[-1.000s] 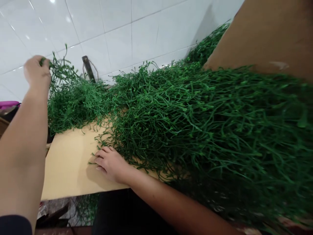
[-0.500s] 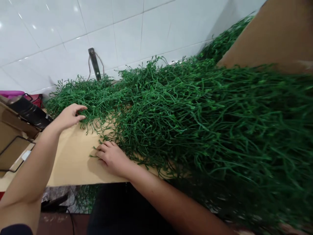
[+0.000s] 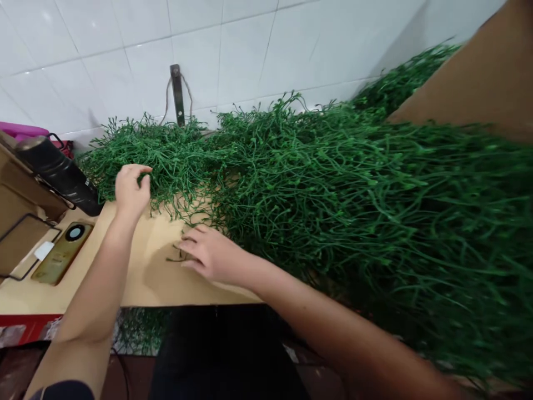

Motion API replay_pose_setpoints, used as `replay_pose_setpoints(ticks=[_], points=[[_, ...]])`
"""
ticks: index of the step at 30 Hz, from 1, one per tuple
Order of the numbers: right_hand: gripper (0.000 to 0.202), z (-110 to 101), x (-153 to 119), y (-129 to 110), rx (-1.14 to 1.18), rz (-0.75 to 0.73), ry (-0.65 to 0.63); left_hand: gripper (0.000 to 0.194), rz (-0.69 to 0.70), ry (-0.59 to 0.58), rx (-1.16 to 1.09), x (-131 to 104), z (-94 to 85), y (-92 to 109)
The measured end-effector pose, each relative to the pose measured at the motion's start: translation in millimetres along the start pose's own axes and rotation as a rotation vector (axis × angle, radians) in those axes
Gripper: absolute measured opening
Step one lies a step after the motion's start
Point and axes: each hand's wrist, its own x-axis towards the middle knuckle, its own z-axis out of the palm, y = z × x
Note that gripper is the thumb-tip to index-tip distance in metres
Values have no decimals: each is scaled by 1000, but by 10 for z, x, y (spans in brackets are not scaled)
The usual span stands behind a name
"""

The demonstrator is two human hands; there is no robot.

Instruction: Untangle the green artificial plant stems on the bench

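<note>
My left hand [image 3: 133, 186] hovers at the near edge of a smaller pile of artificial green stems [image 3: 170, 150], its thumb and index finger curved with a gap between them. Nothing shows in that gap. Low over the tan board [image 3: 154, 283], my right hand [image 3: 212, 253] has its fingers bent around a thin green sprig [image 3: 177, 256], whose tips stick out to the left. How firmly it is gripped is hard to see. A much larger heap of green stems [image 3: 353, 189] spreads beside and beyond this hand.
At left lie a black cylindrical bottle [image 3: 60, 175], a phone [image 3: 62, 253] and a cardboard box [image 3: 16, 194] with a black wire frame. A brown cardboard sheet [image 3: 470, 83] leans at right. Behind stands a white tiled wall [image 3: 241, 50] with a dark metal bracket [image 3: 177, 94].
The view has shifted left, bringing the phone into sight. My left hand has turned more upright beside the smaller pile. My right hand has moved slightly right with the sprig.
</note>
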Motion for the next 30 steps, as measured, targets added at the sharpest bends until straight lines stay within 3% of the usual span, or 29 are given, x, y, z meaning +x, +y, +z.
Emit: replay_pose_setpoints(ticks=[3,5,7,9,13,16,20,24,26,30], points=[[32,-344,255,54,-38,72,99,25,82,-92,-10,-95,297,15],[31,-528,521,149,-64,151,219,26,127,-227,17,-199,458,-9],[32,-626,831,282,-94,263,351,28,160,-319,2,-294,550,-42],[34,-628,1135,422,-124,392,432,28,156,-306,-65,-351,572,-70],[32,-438,1527,571,-118,530,428,25,102,-155,-130,-336,510,-123],[22,-241,1566,540,-112,484,429,24,80,82,-169,-248,457,-213],[18,-18,1446,455,-130,366,378,18,-196,428,-492,-114,406,-429],[32,95,1383,440,-80,389,411,18,-407,578,-597,-50,359,-653],[39,109,1377,462,-39,441,409,11,-426,500,-613,-62,321,-712],[30,102,1345,515,-46,465,348,27,-173,46,-508,-139,267,-650]])
